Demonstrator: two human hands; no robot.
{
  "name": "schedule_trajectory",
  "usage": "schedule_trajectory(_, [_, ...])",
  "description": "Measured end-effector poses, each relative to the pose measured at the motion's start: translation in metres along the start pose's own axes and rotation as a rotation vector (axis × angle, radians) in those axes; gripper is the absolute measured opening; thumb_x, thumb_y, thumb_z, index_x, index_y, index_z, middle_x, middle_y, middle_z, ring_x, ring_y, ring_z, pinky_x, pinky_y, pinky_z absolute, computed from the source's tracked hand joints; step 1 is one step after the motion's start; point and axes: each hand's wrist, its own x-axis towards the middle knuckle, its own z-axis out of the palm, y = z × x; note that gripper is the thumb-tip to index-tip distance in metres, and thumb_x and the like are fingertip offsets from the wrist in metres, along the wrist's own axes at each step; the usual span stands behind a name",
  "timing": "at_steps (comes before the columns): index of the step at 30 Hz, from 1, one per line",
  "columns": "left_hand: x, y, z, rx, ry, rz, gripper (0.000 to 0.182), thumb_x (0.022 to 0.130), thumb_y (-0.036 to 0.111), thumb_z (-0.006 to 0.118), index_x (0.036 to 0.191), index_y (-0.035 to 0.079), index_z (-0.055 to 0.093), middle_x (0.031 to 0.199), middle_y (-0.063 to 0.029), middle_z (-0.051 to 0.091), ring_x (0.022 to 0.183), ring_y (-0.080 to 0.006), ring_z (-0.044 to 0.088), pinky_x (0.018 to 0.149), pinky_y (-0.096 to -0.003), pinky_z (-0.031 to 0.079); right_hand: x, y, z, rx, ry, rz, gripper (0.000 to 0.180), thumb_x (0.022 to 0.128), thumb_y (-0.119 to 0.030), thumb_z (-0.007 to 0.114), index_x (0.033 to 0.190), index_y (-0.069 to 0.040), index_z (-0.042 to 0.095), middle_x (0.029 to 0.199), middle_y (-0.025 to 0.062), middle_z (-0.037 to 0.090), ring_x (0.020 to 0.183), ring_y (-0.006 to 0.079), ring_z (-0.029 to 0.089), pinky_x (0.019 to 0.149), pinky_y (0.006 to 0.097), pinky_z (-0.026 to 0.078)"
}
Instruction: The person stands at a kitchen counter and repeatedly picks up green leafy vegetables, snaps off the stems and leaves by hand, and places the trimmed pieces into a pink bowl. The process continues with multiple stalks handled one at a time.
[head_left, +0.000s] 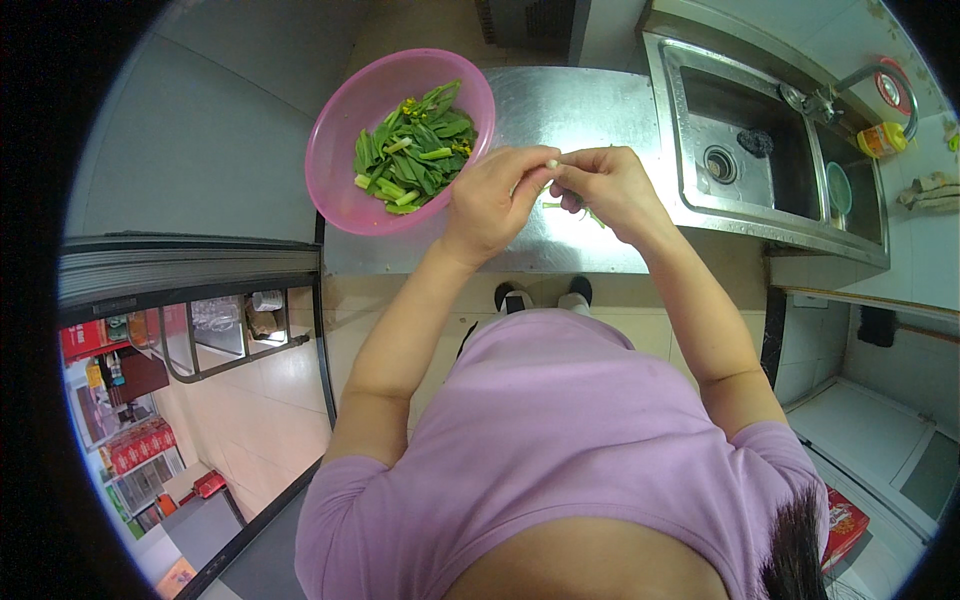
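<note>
My left hand (499, 196) and my right hand (609, 186) meet above the metal table (577, 97). Pinched between their fingertips is a small pale piece of vegetable (553, 163), perhaps a garlic clove or a stem end; which it is I cannot tell. Thin green stem scraps (592, 218) lie on the table beneath my right hand, partly hidden by it. Close to the left of my left hand, a pink plastic basin (330, 161) holds leafy greens (420, 150) with thick cut stems and a few yellow flowers.
To the right stands a stainless-steel double sink (675, 180) with a faucet (821, 105), a dark scouring pad (755, 142) and a green bowl (838, 187). A yellow bottle (882, 140) stands behind it. A dark-framed sliding door (187, 274) is at the left.
</note>
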Motion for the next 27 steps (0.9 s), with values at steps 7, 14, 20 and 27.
schedule_trajectory(7, [-0.001, -0.003, -0.003, 0.112, 0.004, 0.317, 0.014, 0.081, 0.001, 0.068, 0.095, 0.000, 0.064, 0.094, -0.0128, 0.069, 0.082, -0.0208, 0.067, 0.072, -0.0312, 0.054, 0.007, 0.003, 0.010, -0.065, 0.057, 0.019, 0.020, 0.088, -0.012, 0.060, 0.094, 0.005, 0.070, 0.071, 0.0053, 0.065, 0.058, 0.0090, 0.056, 0.051, 0.0236, 0.045])
schedule_trajectory(14, [0.001, -0.013, -0.045, -1.031, 0.194, -0.748, 0.020, 0.095, 0.017, 0.056, 0.100, -0.002, 0.061, 0.093, -0.0094, 0.066, 0.071, -0.0081, 0.059, 0.065, -0.0204, 0.051, 0.010, -0.011, 0.019, -0.058, -0.275, -0.180, 0.022, 0.091, -0.013, 0.061, 0.100, 0.005, 0.069, 0.076, 0.0049, 0.065, 0.066, 0.0090, 0.057, 0.062, 0.0235, 0.048])
schedule_trajectory(20, [-0.003, -0.027, -0.087, -1.382, 0.134, -0.976, 0.019, 0.095, 0.015, 0.057, 0.103, -0.001, 0.061, 0.085, -0.0061, 0.065, 0.068, -0.0053, 0.060, 0.058, -0.0158, 0.050, 0.030, -0.015, 0.048, 0.077, -0.481, -0.215, 0.023, 0.093, -0.013, 0.060, 0.106, 0.004, 0.067, 0.082, 0.0047, 0.066, 0.070, 0.0095, 0.057, 0.066, 0.0238, 0.049])
schedule_trajectory(27, [-0.018, -0.060, -0.127, -1.385, 0.189, -1.142, 0.018, 0.093, 0.016, 0.059, 0.103, 0.000, 0.060, 0.085, -0.0041, 0.064, 0.068, -0.0064, 0.059, 0.059, -0.0184, 0.050, 0.047, -0.026, 0.084, 0.133, -0.648, -0.301, 0.023, 0.093, -0.015, 0.061, 0.106, 0.002, 0.068, 0.084, 0.0039, 0.066, 0.072, 0.0088, 0.056, 0.068, 0.0241, 0.048])
